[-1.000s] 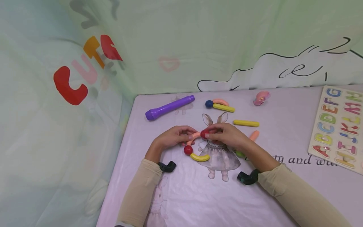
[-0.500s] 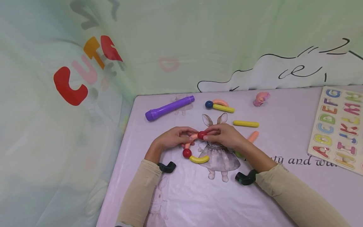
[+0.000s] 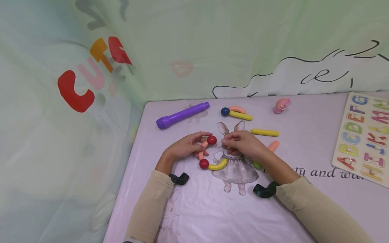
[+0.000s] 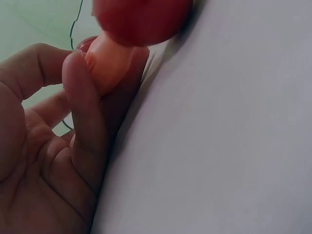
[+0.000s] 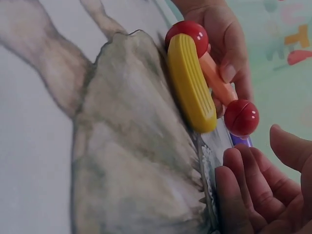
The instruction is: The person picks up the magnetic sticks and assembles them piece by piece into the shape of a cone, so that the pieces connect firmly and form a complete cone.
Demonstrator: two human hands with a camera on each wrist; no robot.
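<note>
My left hand (image 3: 184,146) pinches a curved orange toy rod (image 5: 218,80) between thumb and fingers. A red ball (image 3: 211,140) sits on the rod's far end, and a second red ball (image 3: 204,164) on its near end. From that second ball a curved yellow rod (image 3: 218,165) runs right, over the rabbit print. In the left wrist view, the thumb presses the orange rod (image 4: 109,66). My right hand (image 3: 244,144) hovers just right of the far ball, apart from it. Its fingers are loosely bent, with a gap between thumb and fingertips in the right wrist view.
Behind lie a purple tube (image 3: 183,115), a blue ball (image 3: 225,111) with a yellow rod (image 3: 241,115) and an orange arc, another yellow rod (image 3: 265,132), and a pink toy (image 3: 281,106). An orange piece (image 3: 274,145) and a green one (image 3: 257,165) sit by my right forearm. A letter board (image 3: 363,138) stands right.
My right hand has let go of the far red ball and drawn slightly right. That ball stays on the orange rod, and the yellow rod's free end has swung away from me.
</note>
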